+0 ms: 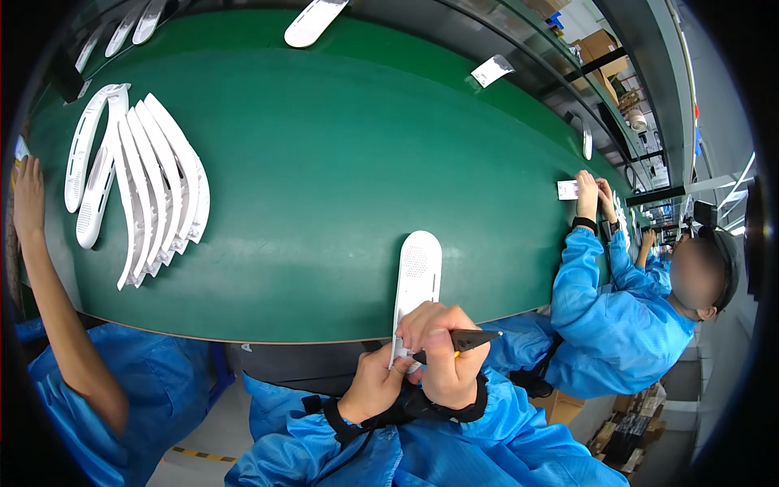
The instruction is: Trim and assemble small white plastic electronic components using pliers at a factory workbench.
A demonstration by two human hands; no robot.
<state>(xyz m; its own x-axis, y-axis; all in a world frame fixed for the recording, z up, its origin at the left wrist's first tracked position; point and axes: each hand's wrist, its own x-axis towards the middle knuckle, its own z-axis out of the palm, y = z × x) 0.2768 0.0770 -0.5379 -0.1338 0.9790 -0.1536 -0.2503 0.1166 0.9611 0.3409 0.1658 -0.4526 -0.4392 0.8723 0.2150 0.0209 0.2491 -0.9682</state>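
Note:
A long white plastic piece point(419, 268), rounded at its far end and dotted with small holes, extends over the table's front edge toward me. My left hand point(374, 385) is closed on its near end. Across that same end lies my right hand point(448, 351), its fingers wrapped round a black-and-yellow pointed hand tool point(477, 338). The tool's pointed end sticks out to the right of the hand; its exact kind is unclear. My right fingers hide much of the piece's near end.
Several curved white pieces point(162, 187) stand in a row on the green table point(308, 162) at left. Farther back lie another white piece point(315, 23) and a small white packet point(492, 71). A co-worker's arm point(61, 316) is at left; another blue-sleeved co-worker point(617, 308) sits at right.

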